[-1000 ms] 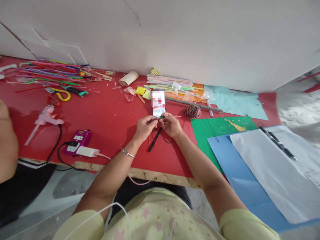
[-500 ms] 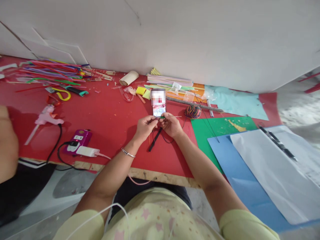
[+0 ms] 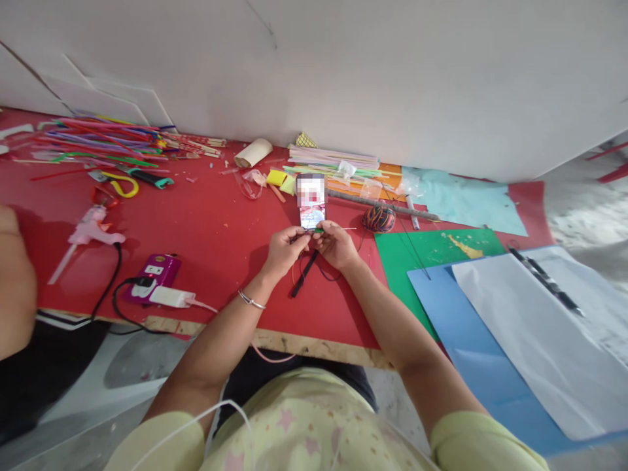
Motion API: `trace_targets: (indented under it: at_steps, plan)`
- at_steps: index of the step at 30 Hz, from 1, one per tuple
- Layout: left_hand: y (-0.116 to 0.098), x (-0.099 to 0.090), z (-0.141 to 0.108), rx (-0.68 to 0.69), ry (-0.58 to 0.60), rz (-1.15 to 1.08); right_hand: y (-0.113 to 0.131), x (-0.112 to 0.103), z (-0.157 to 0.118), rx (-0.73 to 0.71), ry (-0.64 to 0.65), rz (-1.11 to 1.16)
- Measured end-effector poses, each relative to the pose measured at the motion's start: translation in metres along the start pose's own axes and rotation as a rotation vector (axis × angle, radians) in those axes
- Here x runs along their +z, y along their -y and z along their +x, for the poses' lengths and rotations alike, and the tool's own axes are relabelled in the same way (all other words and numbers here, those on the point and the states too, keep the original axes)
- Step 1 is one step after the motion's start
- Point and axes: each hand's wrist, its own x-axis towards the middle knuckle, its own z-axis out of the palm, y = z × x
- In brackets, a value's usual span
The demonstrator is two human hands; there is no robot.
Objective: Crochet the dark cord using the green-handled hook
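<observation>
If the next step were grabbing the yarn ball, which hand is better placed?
Probably the right hand: it is nearer the yarn ball, which lies to its right; the left hand is farther away. The right's small green item would likely need setting down first.

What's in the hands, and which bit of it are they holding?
The right hand pinches a thin rod near a small green part, one end poking out rightward. The left hand is pinched shut too, on something too small to tell.
</observation>
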Motion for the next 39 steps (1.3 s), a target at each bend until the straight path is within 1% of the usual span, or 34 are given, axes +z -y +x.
trace_targets:
  at_steps: [19, 39]
  plan:
    - [0.0016, -0.0004, 0.0005, 0.005, 0.004, 0.0, 0.0012, 0.0019, -0.0012, 0.005, -0.007, 0.0]
    - [-0.0029, 0.0016, -0.0008, -0.025, 0.0, -0.015, 0.003, 0.0034, -0.0029, 0.022, -0.024, -0.023]
